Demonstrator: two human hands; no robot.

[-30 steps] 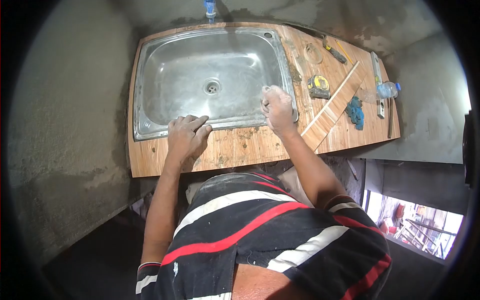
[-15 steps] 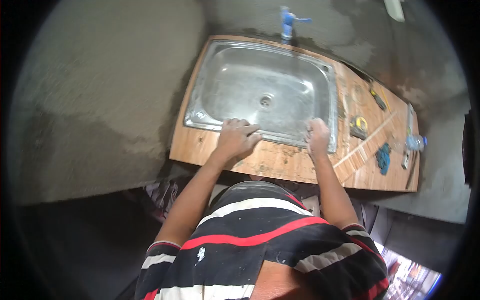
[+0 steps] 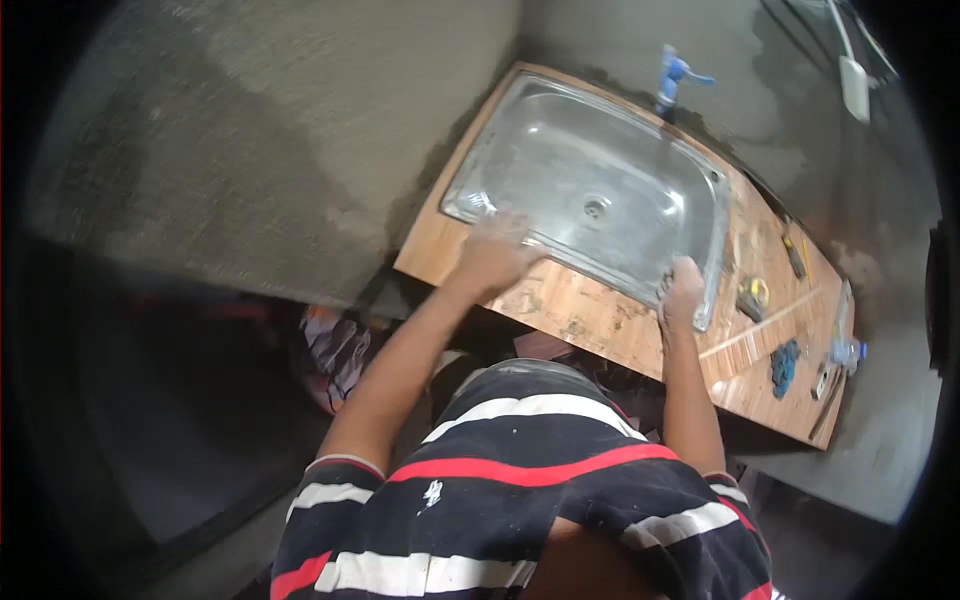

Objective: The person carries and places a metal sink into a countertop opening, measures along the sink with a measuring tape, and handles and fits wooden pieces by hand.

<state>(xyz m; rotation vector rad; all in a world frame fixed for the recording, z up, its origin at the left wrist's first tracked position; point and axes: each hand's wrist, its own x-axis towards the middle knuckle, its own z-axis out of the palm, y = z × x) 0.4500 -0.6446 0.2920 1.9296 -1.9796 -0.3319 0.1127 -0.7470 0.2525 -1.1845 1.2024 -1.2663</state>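
A stainless steel sink (image 3: 560, 165) is set in a wooden countertop (image 3: 590, 310). My left hand (image 3: 497, 258) lies on the sink's front rim toward the left corner, fingers stretched out and somewhat blurred. My right hand (image 3: 682, 290) is closed in a fist at the front rim near the right corner. Both hands look dusty with pale powder. Whatever the right fingers hold, if anything, is hidden.
A blue faucet (image 3: 670, 80) sticks out of the wall behind the sink. On the counter's right lie a tape measure (image 3: 752, 297), a screwdriver-like tool (image 3: 794, 257), a blue cloth (image 3: 784, 367), a wood strip (image 3: 765, 328) and a plastic bottle (image 3: 848, 352).
The camera view has turned, so sink and counter appear tilted and shifted right. My left hand stays at the front rim, now blurred; my right hand remains closed near the right corner.
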